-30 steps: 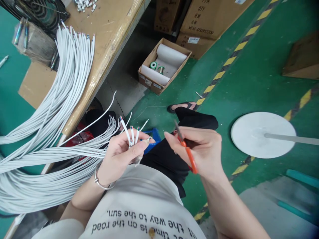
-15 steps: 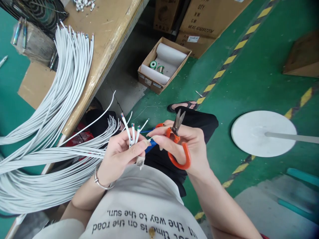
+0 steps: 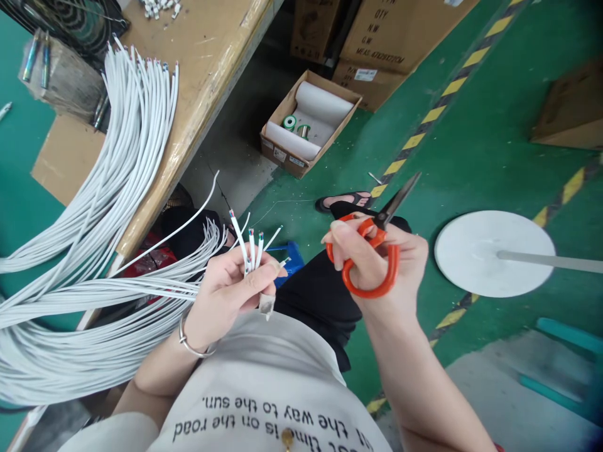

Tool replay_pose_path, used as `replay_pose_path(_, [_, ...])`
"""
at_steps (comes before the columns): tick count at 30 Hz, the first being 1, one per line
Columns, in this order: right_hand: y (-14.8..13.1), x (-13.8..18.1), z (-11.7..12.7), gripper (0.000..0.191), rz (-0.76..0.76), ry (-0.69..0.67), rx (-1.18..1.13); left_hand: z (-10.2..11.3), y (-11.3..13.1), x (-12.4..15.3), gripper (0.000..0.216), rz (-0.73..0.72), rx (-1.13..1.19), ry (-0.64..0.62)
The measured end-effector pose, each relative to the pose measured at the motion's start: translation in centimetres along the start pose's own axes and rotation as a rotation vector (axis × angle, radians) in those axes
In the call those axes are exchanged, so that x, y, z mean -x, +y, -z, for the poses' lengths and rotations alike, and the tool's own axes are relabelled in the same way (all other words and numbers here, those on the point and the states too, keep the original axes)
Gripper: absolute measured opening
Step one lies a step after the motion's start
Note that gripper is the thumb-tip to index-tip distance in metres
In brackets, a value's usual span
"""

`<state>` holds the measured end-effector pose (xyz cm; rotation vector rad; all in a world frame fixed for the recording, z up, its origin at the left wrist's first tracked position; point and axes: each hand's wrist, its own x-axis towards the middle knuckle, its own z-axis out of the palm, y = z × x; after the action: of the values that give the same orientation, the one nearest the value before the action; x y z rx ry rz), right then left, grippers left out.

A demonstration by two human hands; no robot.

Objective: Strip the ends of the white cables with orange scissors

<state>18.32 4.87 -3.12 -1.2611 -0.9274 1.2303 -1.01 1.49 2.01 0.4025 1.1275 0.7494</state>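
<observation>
Looks out from the wearer's head, pitched steeply forward and down over the shirt. Catches the left hand and right hand from above, at close range, near the middle. Crops the worktop along the left and top, setting its edge aslant. Reaches past both hands to the floor and, farther off, to cartons at the top.

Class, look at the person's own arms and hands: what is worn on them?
The left hand has no glove, and a slim silver-coloured bangle circles that wrist. A pale sleeve covers the left upper arm, leaving the forearm uncovered. The right hand has no glove, and no bracelet shows on its wrist; any right sleeve is out of view.
</observation>
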Motion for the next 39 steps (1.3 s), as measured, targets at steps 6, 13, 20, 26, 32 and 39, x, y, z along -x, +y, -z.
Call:
replay_pose_path(6, [-0.2,0.6,0.7,0.043,-0.011,-0.105,0.106,0.1,-0.3,-0.5,0.021,-0.107,-0.048,0.004])
replay_pose_path(13, [-1.4,0.1,1.2,0.007,0.148,-0.130,0.169,0.1,-0.8,-1.0,0.008,-0.192,-0.100,-0.014])
replay_pose_path(20, [-2.7,-0.6,-0.8,0.014,0.146,-0.323,0.222,0.3,-1.0,-1.0,0.012,-0.260,-0.263,-0.045])
replay_pose_path(26, [-2.6,-0.6,-0.9,0.012,0.106,-0.346,0.192,0.8,-1.1,-1.1,0.016,-0.455,-0.460,-0.001])
replay_pose_path(32, [-2.5,-0.4,-0.7,0.019,0.077,-0.366,0.193,0.5,-1.1,-1.0,0.016,-0.464,-0.468,0.006])
replay_pose_path(39, [-2.2,-0.5,0.1,0.032,0.037,-0.484,0.148,0.4,-0.5,-0.3,0.032,-0.205,-0.413,-0.053])
